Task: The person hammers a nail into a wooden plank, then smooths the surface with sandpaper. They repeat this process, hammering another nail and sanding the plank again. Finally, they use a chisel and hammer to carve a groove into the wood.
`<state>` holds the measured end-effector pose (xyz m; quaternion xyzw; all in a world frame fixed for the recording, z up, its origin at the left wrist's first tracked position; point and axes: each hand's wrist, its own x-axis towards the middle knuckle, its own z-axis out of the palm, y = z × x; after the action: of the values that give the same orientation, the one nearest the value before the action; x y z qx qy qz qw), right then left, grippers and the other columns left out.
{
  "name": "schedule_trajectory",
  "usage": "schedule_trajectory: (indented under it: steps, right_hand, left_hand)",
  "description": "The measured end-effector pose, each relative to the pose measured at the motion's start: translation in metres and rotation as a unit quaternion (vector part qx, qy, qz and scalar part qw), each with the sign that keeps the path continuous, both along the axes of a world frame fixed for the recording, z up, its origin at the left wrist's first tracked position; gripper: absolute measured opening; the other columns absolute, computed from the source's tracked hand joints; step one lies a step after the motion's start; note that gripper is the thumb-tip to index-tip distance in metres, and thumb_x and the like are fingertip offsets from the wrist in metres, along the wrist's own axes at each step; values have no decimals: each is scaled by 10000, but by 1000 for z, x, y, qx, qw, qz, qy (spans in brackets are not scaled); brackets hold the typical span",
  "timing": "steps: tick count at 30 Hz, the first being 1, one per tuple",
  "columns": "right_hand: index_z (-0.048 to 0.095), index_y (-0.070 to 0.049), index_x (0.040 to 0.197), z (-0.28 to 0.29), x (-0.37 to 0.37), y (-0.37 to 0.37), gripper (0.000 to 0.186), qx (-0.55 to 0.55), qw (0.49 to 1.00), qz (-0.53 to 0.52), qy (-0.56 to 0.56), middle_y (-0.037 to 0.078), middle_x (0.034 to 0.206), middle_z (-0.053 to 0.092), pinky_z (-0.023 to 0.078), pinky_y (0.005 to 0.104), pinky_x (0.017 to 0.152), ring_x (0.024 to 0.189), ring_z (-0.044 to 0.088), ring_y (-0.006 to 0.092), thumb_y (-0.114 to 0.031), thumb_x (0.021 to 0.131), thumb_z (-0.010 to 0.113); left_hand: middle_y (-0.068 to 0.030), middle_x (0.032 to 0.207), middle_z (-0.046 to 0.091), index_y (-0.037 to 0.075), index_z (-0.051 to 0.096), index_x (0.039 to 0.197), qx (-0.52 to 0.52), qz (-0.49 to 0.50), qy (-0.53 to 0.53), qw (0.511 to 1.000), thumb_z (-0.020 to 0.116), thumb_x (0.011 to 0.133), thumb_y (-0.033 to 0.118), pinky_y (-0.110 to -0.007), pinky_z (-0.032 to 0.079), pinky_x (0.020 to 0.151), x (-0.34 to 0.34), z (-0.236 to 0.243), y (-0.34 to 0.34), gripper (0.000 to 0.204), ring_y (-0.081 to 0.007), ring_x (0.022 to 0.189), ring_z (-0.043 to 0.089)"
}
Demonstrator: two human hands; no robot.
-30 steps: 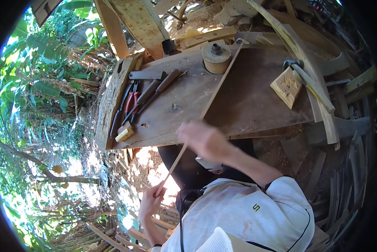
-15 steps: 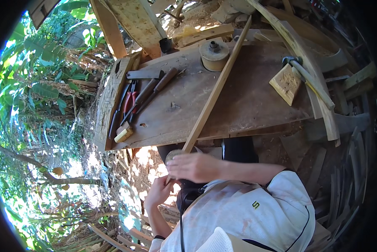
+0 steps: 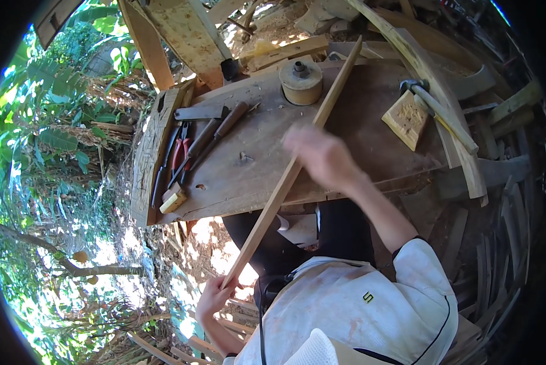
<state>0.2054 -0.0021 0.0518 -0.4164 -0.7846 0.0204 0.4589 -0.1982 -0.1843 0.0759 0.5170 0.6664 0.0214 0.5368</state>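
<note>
A long narrow wooden strip [image 3: 276,194] slants from low at the left across the worn wooden bench [image 3: 376,164]. My left hand [image 3: 215,295] grips its lower end. My right hand [image 3: 318,152], smeared by motion, is on or just over its middle; whether it holds anything I cannot tell. Left of the strip lie red-handled pliers [image 3: 178,152], a flat blade [image 3: 200,113] and long wooden-handled tools [image 3: 227,125]. A round wooden object with a spindle [image 3: 300,88] stands behind. At the right a hammer [image 3: 446,115] lies by a small wood block [image 3: 407,121].
A curved plank [image 3: 462,164] runs down the bench's right side. A thick board [image 3: 148,164] edges its left end. Leaning posts [image 3: 188,42] and scrap wood [image 3: 285,52] stand behind. Loose slats [image 3: 498,255] lie at the lower right, leafy plants [image 3: 60,140] at the left.
Half a second ago my right hand was low, near my left, over a rounded object; now it is up along the strip. My left hand and the strip's lower end have shifted down-left.
</note>
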Motion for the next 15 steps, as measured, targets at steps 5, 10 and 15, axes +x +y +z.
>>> schedule_trajectory:
  steps: [5, 10, 15]
  right_hand:
    - [720, -49, 1094, 1, -11, -14, 181, -26, 1000, 17, 0, 147, 1088, 725, 599, 405, 876, 1047, 702, 323, -122, 932, 692]
    - [731, -45, 1076, 4, 34, 14, 186, -9, 998, -50, -31, 130, 1110, 735, 600, 405, 875, 1042, 705, 318, -87, 899, 691]
    - [725, -45, 1037, 6, 8, 2, 159, 10, 999, -4, -43, 120, 1067, 736, 598, 399, 865, 1011, 709, 294, -49, 883, 688]
  left_hand:
    - [2, 737, 673, 4, 786, 1008, -94, 87, -26, 991, 737, 970, 247, -265, 442, 599, -82, -19, -40, 251, -81, 650, 564]
    - [20, 778, 688, -11, 793, 1052, -61, 98, -6, 993, 797, 888, 118, -252, 448, 625, -145, -21, -75, 209, -65, 694, 575]
    - [-1, 805, 710, -13, 797, 1029, -63, 122, -16, 990, 801, 847, 68, -246, 464, 652, -175, -22, -83, 199, -65, 738, 601]
